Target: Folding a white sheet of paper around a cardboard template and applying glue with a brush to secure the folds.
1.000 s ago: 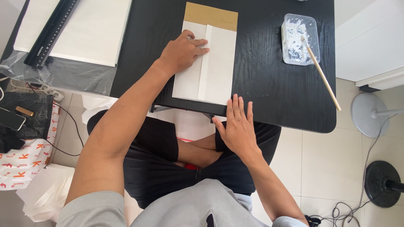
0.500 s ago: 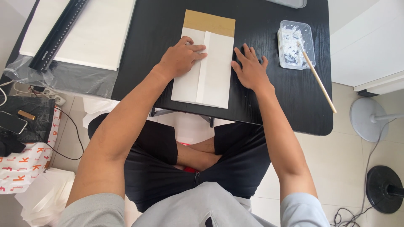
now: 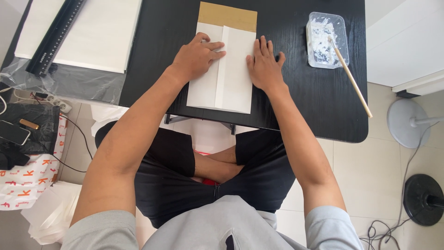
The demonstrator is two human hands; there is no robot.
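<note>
The folded white paper (image 3: 226, 74) lay on the black table (image 3: 296, 97) under both my hands, left hand (image 3: 196, 58) and right hand (image 3: 263, 67) pressed flat and open, gripping nothing.

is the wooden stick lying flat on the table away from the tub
No, the wooden stick leans with one end inside the plastic tub.

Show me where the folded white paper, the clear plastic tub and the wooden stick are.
folded white paper (image 3: 233, 88): head view, on its bare right flap.
clear plastic tub (image 3: 327, 39): head view, on its white-smeared inside.
wooden stick (image 3: 355, 85): head view, on its shaft over the table.
</note>
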